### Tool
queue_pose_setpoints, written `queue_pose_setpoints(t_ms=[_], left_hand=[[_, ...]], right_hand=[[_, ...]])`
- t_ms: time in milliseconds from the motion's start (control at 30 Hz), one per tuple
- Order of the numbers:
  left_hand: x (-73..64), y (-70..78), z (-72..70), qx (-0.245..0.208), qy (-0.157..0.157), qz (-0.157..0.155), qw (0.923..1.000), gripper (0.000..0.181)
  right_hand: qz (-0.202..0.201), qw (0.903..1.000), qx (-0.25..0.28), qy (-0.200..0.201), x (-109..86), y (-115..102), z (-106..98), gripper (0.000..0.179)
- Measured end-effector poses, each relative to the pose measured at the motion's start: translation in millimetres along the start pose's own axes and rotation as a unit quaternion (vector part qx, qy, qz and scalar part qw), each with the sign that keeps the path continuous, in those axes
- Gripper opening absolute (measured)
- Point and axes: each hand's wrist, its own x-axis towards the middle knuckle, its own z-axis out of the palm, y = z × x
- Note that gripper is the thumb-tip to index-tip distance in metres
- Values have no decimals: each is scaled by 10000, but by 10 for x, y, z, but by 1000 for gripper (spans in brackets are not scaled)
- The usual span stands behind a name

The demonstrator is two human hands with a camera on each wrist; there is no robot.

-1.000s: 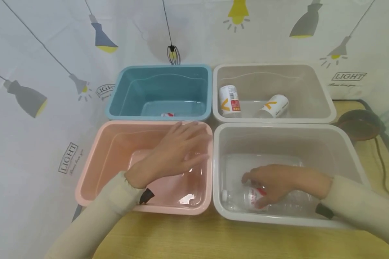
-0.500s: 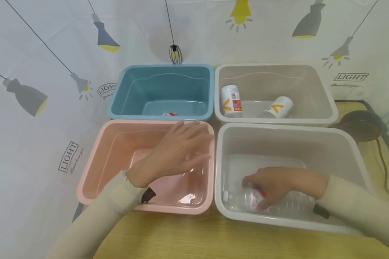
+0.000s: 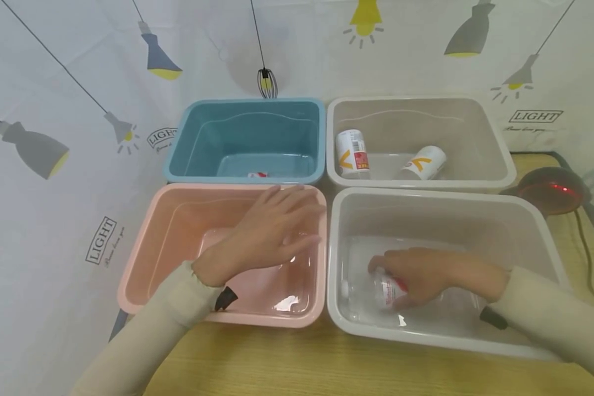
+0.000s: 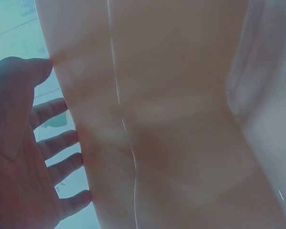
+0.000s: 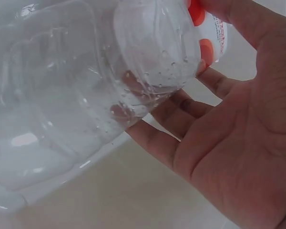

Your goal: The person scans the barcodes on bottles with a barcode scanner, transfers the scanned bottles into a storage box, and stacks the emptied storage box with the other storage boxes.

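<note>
In the head view my right hand is inside the near-right pale grey bin. It grips a clear plastic bottle with a red-and-white label, thumb and fingers around its labelled part. The right wrist view shows the bottle's ribbed transparent body, with droplets inside, tilted above the bin floor. My left hand is over the near-left pink bin, fingers extended. Seen from the left wrist, its fingertips touch the pink bin's edge. No thing is in that hand.
Behind stand a blue bin, with a small red-and-white item partly hidden, and a beige bin holding two white-labelled bottles. A dark round device with a red light and cable sits at right on the wooden table.
My right hand has tightened around the bottle and raised it slightly off the bin floor. A red light now shows on the dark device. The left hand keeps its place.
</note>
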Motion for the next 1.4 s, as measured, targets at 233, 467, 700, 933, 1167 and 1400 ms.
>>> queue_pose_setpoints(t_ms=[233,467,700,933,1167,1400], left_hand=[[-4,-5,-3,50,129,58,9999,52],[-6,-10,12,62,152,90,9998,53],[-1,2,3,89,84,60,9999,53],[-12,-2,7,69,85,74,9999,53],[-14,7,25,46,120,110,9999,53],[-6,10,14,38,42,89,9999,54]], right_hand=[[18,9995,-113,285,-21,2,-33,63],[41,9975,-295,634,-110,27,-54,65],[-258,9898,-543,1288,-274,5,-144,59],[-461,9785,-1007,1741,-374,20,-191,53],[-770,9577,-1312,2443,-507,71,-220,53],[-573,9508,-1139,2823,-717,58,-329,69]])
